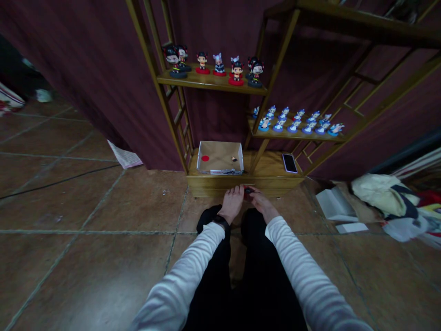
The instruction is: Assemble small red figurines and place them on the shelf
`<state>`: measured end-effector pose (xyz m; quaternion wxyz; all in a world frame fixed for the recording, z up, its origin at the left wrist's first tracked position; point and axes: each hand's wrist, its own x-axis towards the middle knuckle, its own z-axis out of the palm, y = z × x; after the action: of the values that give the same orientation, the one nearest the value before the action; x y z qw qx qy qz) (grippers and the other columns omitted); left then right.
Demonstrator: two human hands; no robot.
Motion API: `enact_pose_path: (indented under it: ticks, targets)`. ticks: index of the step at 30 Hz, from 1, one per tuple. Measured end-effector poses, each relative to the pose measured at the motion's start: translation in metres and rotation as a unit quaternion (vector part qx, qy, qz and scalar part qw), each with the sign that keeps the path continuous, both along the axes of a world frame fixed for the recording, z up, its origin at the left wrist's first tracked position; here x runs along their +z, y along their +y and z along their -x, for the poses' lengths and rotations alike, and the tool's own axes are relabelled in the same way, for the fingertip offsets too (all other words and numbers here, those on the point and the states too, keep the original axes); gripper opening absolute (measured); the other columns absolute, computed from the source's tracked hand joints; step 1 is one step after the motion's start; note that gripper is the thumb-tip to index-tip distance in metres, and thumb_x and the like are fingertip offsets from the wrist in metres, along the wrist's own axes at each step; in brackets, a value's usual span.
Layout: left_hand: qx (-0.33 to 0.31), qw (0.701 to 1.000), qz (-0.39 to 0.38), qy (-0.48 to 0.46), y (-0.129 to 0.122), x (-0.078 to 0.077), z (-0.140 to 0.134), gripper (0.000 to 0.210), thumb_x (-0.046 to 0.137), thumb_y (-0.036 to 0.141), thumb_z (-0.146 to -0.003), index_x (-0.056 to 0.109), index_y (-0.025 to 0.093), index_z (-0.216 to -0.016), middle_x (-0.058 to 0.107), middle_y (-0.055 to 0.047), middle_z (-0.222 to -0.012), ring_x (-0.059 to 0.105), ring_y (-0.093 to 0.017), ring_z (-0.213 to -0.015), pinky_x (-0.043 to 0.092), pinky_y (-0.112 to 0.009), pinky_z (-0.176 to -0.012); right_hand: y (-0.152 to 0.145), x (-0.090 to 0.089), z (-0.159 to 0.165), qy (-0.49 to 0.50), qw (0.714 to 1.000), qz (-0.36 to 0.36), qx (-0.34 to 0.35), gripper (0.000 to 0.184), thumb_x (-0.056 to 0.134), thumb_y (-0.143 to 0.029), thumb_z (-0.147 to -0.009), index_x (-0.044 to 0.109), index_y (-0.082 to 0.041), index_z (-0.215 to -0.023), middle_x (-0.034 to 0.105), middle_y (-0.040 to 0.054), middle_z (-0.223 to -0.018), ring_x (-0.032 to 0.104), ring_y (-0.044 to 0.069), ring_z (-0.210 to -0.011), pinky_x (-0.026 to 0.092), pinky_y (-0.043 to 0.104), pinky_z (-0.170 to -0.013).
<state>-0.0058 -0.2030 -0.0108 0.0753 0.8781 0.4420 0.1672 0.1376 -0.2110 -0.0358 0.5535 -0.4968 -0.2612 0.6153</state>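
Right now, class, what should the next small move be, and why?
Perhaps lift the small red-and-dark item over the walled box: the left hand and right hand meet at it outside the box, which could catch anything dropped.

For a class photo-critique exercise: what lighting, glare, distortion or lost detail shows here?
All in the head view: pale glare on the floor tiles at lower left; dim upper-left corner; shelf posts splaying outward, likely wide-angle distortion; the red item between left hand and right hand too small to make out.
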Motion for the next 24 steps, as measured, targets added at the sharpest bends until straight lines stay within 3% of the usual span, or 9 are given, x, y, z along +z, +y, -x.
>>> enact_pose_path:
  ticks: [14,18,24]
  targets:
    - [0.013,0.999,0.021,-0.029,-0.002,0.001,0.000,0.036,0.043,0.016,-0.087,0.046,0.014,-0.123,0.059,-0.014,-0.103,0.057,-0.024,-0.097,0.040,-0.036,-0.087,-0.001,-0.003,0.000,-0.008,1.000,0.002,-0.006,0.033,0.061,-0.010,-0.056,0.066,-0.024,-0.085,0.071,-0.0013,-0.079,0.066,0.018,-0.078,0.050,0.032,-0.076]
    - [0.021,0.987,0.100,-0.123,0.007,-0.006,0.002,0.038,0.052,0.019,-0.084,0.047,0.018,-0.122,0.059,-0.011,-0.107,0.059,-0.022,-0.097,0.044,-0.033,-0.085,-0.002,0.000,-0.001,0.006,1.000,0.020,-0.001,0.027,0.066,-0.012,-0.058,0.067,-0.022,-0.083,0.071,-0.0007,-0.078,0.065,0.014,-0.072,0.050,0.028,-0.073]
    - [0.029,0.932,0.193,-0.305,0.025,-0.020,0.003,0.042,0.063,0.011,-0.072,0.055,0.017,-0.113,0.063,-0.009,-0.105,0.061,-0.019,-0.095,0.046,-0.034,-0.087,-0.001,0.005,0.001,0.039,0.999,0.025,0.006,0.021,0.072,-0.016,-0.058,0.066,-0.021,-0.078,0.073,0.0010,-0.077,0.066,0.014,-0.071,0.052,0.028,-0.072]
